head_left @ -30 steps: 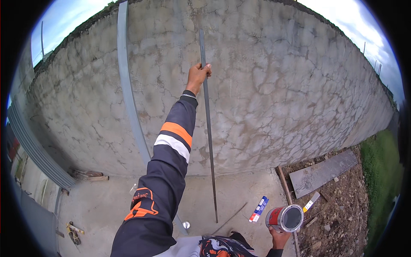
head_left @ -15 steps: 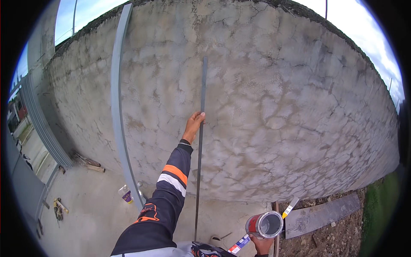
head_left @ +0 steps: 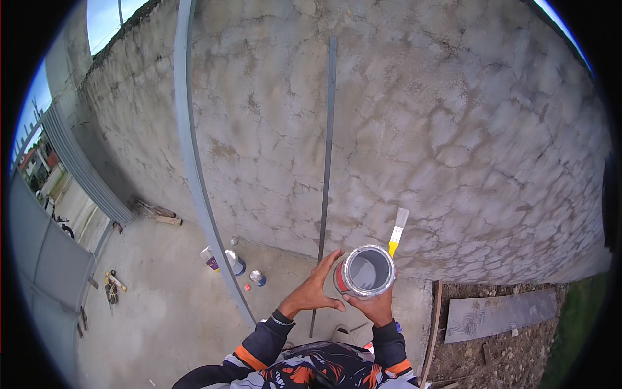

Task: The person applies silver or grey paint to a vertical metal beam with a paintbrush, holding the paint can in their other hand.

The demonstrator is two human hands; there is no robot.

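My right hand [head_left: 377,307] is wrapped round a red-sided paint can [head_left: 339,279] with a silver rim and grey paint inside. A paintbrush [head_left: 398,228] with a yellow handle and greyish bristles sticks up behind the can's right side; its lower handle is hidden near my right fingers. Just left of the can is my left hand [head_left: 311,289], open, thumb and fingers apart and curved toward the can; I cannot tell whether it touches. Behind the left hand a thin dark metal bar [head_left: 329,129] leans upright against the wall.
A thicker grey metal beam [head_left: 188,129] leans on the cracked concrete wall [head_left: 466,149]. At its foot stand several cans and containers, including a small can [head_left: 257,278]. Tools [head_left: 113,286] lie on the floor at left; a flat board [head_left: 499,314] lies on soil at right.
My left hand has let go of the thin metal bar and come down beside the paint can. The can and brush have moved up and left, toward the middle. The view has tilted lower.
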